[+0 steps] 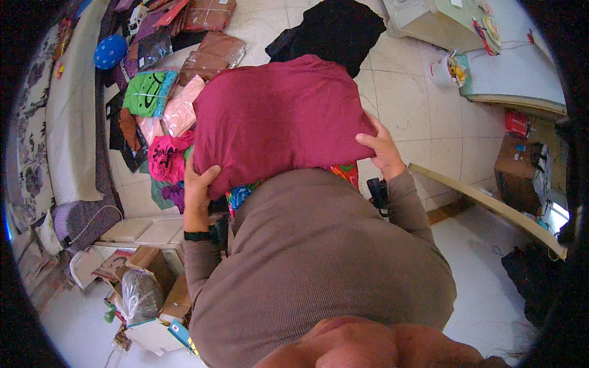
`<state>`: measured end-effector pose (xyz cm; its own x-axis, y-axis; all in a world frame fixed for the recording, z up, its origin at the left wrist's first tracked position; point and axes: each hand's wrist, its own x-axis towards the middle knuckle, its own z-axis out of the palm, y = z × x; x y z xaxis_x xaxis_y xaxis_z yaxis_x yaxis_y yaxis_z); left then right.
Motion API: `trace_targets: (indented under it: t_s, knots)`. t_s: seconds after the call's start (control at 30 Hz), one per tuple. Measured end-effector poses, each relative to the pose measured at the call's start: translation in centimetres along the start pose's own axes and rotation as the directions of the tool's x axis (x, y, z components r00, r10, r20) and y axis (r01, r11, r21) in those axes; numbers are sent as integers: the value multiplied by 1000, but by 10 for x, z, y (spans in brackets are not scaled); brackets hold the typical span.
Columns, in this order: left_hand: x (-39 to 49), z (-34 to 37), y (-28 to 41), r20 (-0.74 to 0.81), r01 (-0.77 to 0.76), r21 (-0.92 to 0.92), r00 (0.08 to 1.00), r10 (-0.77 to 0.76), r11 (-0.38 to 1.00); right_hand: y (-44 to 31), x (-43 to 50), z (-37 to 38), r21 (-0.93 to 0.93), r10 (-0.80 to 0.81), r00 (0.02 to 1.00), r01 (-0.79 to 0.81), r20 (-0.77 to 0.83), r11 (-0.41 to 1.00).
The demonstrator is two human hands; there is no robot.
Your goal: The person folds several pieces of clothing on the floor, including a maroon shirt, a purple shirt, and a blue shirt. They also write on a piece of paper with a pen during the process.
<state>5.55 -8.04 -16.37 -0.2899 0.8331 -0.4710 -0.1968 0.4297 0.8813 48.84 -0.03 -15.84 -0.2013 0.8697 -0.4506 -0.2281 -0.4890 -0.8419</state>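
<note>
A dark red cloth [280,119], perhaps a garment, is spread across my lap and hides most of what lies beneath it. My left hand [200,186] grips its near left corner, thumb on top and fingers underneath. At the right edge, my right hand [381,145] pinches the cloth the same way. A brightly patterned fabric [347,174] peeks out below the near edge. Just beyond the far edge lies a black cloth heap [336,34] on the floor.
To the left lie a bundled green cloth [145,94], a pink cloth [168,158] bearing writing, brown garments in plastic [214,53] and a blue balloon [110,52]. Cardboard boxes [149,264] stand at the lower left. A white bin [444,71] stands at the right on the tiled floor [405,96].
</note>
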Motion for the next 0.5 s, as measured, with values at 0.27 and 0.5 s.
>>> trace_targets:
  t_s: [0.27, 0.5]
  knots:
    - [0, -27, -9, -9, 12, 130, 1000, -11, 991, -10, 15, -46, -176, -101, 994, 94, -30, 980]
    - [4, -30, -50, -52, -230, 755, 913, 406, 614, 5, 43, -45, -995, -142, 989, 58, 46, 83]
